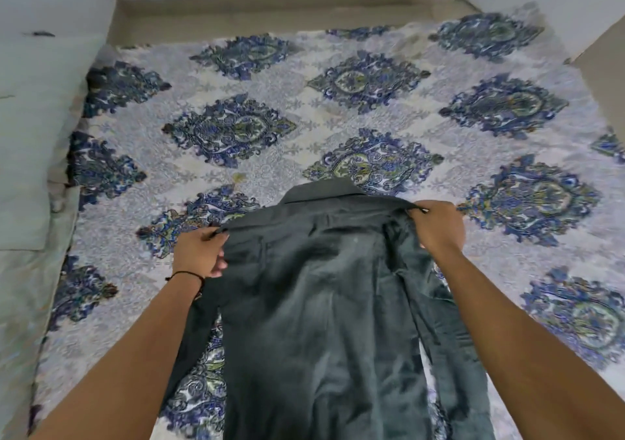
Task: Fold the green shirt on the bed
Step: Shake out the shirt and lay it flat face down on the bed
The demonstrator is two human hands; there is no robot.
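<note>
A pale pillow [33, 141] lies at the far left, well apart from the work. The left hand [199, 253] pinches one shoulder of the green shirt [314, 304], fingers curled round the cloth. The sleeve [189, 338] below it droops bunched and may get trapped under the body. The shirt spans the near middle of the bed [338, 111], collar [324, 192] at the far end. The right hand [439, 226] grips the other shoulder the same way. Uneven pull would likely lay it skewed, and a slipped pinch would let one side collapse
</note>
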